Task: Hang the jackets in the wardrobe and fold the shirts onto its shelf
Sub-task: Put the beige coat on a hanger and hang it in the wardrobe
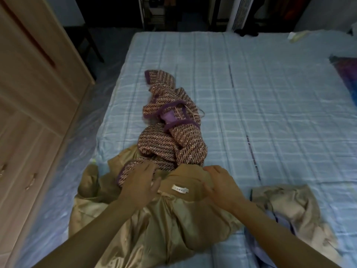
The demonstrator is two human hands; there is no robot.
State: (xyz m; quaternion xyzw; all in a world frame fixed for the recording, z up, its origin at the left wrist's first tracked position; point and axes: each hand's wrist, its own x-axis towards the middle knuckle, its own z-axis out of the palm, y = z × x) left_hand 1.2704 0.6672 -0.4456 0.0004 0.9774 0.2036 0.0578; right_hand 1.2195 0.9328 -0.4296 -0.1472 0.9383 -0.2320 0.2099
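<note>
the tan jacket point(164, 225) lies crumpled at the near edge of the bed point(270, 93), its label point(180, 189) facing up. the right hand point(222, 185) curls round the collar. the left hand point(140, 183) lies loose with fingers spread where the tweed jacket point(173, 140) overlaps the tan one. this looks like the start of picking up a jacket for hanging. next, the left hand needs its own hold on the collar so the tan jacket lifts free of the tweed one and goes to the wardrobe point(29, 113) on the left.

Bare forearms, left hand point(140, 183), right hand point(222, 187)
</note>
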